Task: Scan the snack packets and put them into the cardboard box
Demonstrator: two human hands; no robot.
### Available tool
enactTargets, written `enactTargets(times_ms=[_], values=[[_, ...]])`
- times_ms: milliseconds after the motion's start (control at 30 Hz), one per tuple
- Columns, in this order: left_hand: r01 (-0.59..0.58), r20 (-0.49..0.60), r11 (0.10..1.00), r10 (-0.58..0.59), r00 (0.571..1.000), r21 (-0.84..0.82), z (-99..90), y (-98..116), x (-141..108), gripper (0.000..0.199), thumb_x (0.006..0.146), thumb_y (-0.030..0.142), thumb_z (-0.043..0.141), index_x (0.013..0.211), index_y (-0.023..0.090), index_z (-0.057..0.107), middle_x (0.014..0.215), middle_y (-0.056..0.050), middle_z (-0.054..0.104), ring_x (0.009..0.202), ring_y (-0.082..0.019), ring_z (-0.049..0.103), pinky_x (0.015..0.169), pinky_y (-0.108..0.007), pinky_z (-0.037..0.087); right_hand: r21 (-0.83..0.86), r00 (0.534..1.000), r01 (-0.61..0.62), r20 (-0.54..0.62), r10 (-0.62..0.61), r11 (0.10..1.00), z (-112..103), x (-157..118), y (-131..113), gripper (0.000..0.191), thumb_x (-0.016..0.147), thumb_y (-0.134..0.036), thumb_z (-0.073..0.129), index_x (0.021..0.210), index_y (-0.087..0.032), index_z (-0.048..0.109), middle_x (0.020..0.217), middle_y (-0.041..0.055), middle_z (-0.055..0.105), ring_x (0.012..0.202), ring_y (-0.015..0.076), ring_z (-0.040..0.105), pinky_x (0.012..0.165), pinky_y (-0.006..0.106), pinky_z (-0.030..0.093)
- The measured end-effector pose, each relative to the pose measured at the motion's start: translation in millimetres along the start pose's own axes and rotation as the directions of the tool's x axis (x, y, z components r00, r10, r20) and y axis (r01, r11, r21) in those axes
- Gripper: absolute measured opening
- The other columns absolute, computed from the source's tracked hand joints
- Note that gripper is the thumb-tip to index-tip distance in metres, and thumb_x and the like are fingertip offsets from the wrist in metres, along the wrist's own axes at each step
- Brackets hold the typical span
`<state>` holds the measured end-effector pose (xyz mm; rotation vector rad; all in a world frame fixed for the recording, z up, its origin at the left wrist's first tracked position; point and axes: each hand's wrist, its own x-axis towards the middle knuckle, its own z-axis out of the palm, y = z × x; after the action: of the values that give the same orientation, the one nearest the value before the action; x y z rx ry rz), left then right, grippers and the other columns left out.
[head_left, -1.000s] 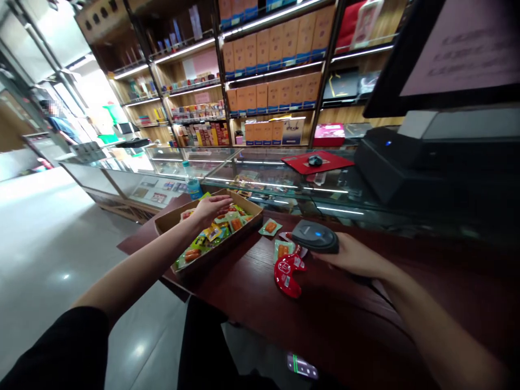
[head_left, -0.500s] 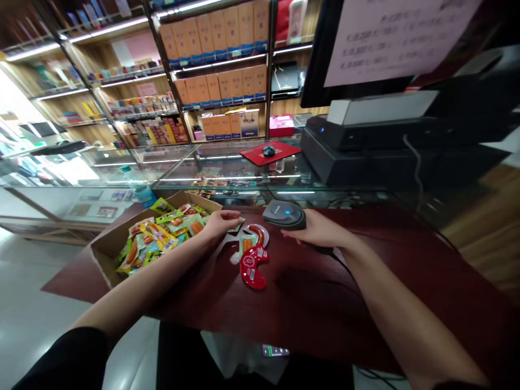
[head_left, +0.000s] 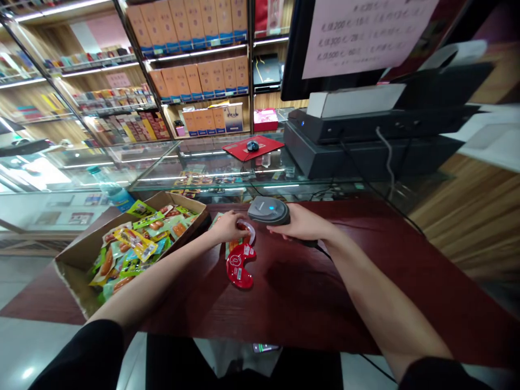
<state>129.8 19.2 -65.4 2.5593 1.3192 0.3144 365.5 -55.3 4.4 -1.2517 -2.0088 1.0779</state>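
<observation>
The right hand [head_left: 298, 223] is clenching a corded barcode scanner [head_left: 268, 211] just above loose sausage packets [head_left: 239, 265] near the table's [head_left: 325, 292] front edge; the left hand [head_left: 229, 226] is covering one packet, its grasp indeterminate, beside a cardboard box [head_left: 81, 254] at the left corner.

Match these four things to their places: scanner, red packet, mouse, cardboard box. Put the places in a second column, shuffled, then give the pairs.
1. Handheld barcode scanner
2. Red curved packet
3. Computer mouse
4. Cardboard box

A. On the red mat
B. Full of sausage packets
C. In the right hand
D. On the table, just below the left hand

Pairs: 1-C, 2-D, 3-A, 4-B
</observation>
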Motion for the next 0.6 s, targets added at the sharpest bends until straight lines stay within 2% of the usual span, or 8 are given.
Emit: enactTargets(times_ms=[100,200,267,333,433,533,600], values=[[0.011,0.052,0.999,-0.013,0.999,0.053,4.0,9.4,0.6,0.055,0.065,0.054,0.073,0.104,0.016,0.068,0.104,-0.013,0.059,0.093,-0.027,0.062,0.084,-0.036,0.049,-0.005,1.000,-0.002,-0.015,0.002,1.000,-1.8,-0.6,0.8,0.029,0.076,-0.041,0.068,0.094,-0.019,0.065,0.063,0.0013,0.065,0.046,0.0130,0.056,0.044,0.025,0.044],[0.037,0.040,0.995,-0.041,0.998,0.089,13.0,19.5,-1.1,0.058,0.059,0.058,0.076,0.096,0.014,0.066,0.108,-0.016,0.055,0.098,-0.031,0.060,0.087,-0.040,0.048,-0.002,0.999,-0.025,-0.020,0.025,1.000,-2.6,-0.9,4.1,0.028,0.076,-0.042,0.068,0.091,-0.019,0.064,0.063,0.0019,0.065,0.046,0.0132,0.057,0.043,0.025,0.044],[0.032,0.023,0.998,-0.033,0.999,0.058,19.1,23.7,-0.7,0.058,0.054,0.053,0.081,0.093,0.014,0.064,0.110,-0.016,0.053,0.102,-0.033,0.058,0.090,-0.042,0.047,0.012,0.999,-0.034,-0.016,0.034,0.999,-2.5,-1.0,5.7,0.027,0.076,-0.042,0.068,0.090,-0.018,0.063,0.065,0.0025,0.066,0.046,0.0129,0.057,0.043,0.025,0.044],[0.010,0.008,1.000,-0.010,1.000,-0.010,23.4,24.3,1.3,0.052,0.053,0.040,0.083,0.094,0.015,0.063,0.112,-0.015,0.052,0.105,-0.032,0.057,0.092,-0.041,0.046,0.031,1.000,-0.025,-0.016,0.025,0.999,-2.6,-1.5,5.4,0.027,0.076,-0.040,0.068,0.091,-0.018,0.063,0.067,0.0025,0.067,0.046,0.0123,0.056,0.044,0.025,0.044],[0.017,-0.021,0.993,-0.020,1.000,-0.113,25.4,19.8,5.8,0.041,0.059,0.021,0.076,0.097,0.017,0.063,0.115,-0.013,0.052,0.105,-0.028,0.057,0.092,-0.037,0.047,0.041,1.000,-0.006,-0.025,0.007,0.999,-4.4,-2.7,2.4,0.027,0.076,-0.039,0.068,0.090,-0.017,0.063,0.064,0.0014,0.065,0.046,0.0120,0.056,0.045,0.025,0.044],[0.103,-0.103,0.954,-0.137,0.985,-0.281,21.5,12.3,10.6,0.044,0.060,0.010,0.070,0.103,0.016,0.064,0.112,-0.011,0.057,0.101,-0.024,0.060,0.090,-0.035,0.049,0.023,1.000,-0.006,-0.023,0.006,1.000,-7.3,-3.5,0.6,0.025,0.076,-0.039,0.069,0.085,-0.016,0.065,0.056,0.0005,0.062,0.045,0.0126,0.055,0.045,0.024,0.044],[0.204,-0.059,0.836,-0.270,0.961,-0.509,15.8,6.9,13.6,0.043,0.061,0.009,0.070,0.103,0.015,0.066,0.101,-0.009,0.064,0.090,-0.022,0.063,0.083,-0.034,0.051,0.010,1.000,-0.010,-0.016,0.010,1.000,-8.6,-3.2,1.2,0.025,0.076,-0.040,0.069,0.083,-0.016,0.066,0.055,0.0014,0.062,0.045,0.0131,0.056,0.045,0.025,0.044]])
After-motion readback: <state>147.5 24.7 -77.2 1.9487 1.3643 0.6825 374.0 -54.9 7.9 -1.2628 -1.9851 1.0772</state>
